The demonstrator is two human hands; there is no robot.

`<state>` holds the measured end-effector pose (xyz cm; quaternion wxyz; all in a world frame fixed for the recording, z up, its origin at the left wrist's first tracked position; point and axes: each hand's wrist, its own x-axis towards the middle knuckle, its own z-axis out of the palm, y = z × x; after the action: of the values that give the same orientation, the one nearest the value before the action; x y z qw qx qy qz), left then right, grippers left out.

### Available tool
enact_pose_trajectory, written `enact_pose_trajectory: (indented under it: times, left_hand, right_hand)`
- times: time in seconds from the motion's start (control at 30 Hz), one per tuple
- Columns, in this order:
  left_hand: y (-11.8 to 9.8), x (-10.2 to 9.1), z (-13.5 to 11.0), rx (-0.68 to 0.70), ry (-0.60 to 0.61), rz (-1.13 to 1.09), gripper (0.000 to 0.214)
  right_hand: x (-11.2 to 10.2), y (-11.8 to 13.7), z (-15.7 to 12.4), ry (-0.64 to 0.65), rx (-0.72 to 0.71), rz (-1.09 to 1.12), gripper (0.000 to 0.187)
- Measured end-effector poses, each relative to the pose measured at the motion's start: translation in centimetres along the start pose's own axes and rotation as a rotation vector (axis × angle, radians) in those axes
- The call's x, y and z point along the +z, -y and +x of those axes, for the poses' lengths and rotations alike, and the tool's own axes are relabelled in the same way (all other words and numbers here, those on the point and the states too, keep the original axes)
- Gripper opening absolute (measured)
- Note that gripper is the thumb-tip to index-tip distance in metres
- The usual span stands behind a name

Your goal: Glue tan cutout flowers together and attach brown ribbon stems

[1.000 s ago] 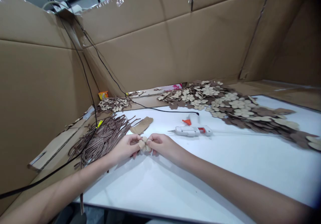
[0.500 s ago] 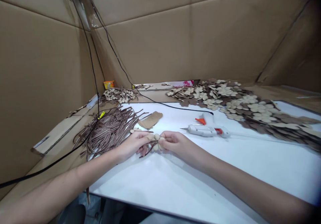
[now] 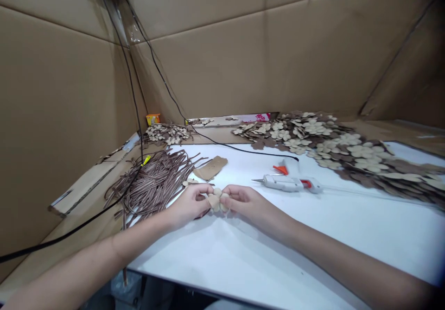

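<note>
My left hand (image 3: 189, 203) and my right hand (image 3: 243, 201) meet over the white table (image 3: 278, 245), both pinched on one small tan flower-shaped cutout (image 3: 216, 200). The fingers of each hand are closed around its petals. A pile of brown strips (image 3: 153, 185) lies just left of my left hand. A white glue gun (image 3: 290, 182) with an orange trigger lies on the table to the right of my right hand, its nozzle pointing left.
A long heap of tan and brown flower cutouts (image 3: 333, 150) runs along the back right. A smaller heap (image 3: 167, 134) sits at the back left beside a small orange box (image 3: 153, 118). A cardboard scrap (image 3: 211, 167) and black cables (image 3: 132, 97) lie nearby. Cardboard walls (image 3: 52, 97) enclose the table.
The view has tilted down and shifted, so the table sits more to the right. Both hands stay pinched on the flower cutout and have turned it slightly.
</note>
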<state>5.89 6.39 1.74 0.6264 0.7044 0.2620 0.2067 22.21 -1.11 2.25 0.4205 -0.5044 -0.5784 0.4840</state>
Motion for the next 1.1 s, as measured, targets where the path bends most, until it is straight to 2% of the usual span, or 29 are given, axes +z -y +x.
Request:
enact_pose_trajectory:
  times: [0.23,0.47,0.7,1.1]
  left_hand:
    - [0.30,0.22,-0.25,0.022,-0.075,0.001,0.037]
    - [0.80,0.59,-0.01,0.066,-0.160,0.000,0.030]
    - [0.45,0.72,-0.12,0.062,-0.173,0.015,0.024]
    - [0.88,0.76,-0.20,0.049,-0.158,0.048,0.025]
  right_hand:
    - [-0.10,0.25,0.08,-0.075,-0.046,-0.024,0.021]
    - [0.01,0.36,-0.13,-0.026,-0.024,-0.034,0.026]
    - [0.00,0.18,0.02,-0.008,-0.023,-0.032,0.034]
    - [-0.02,-0.48,0.15,0.020,-0.037,-0.040,0.033]
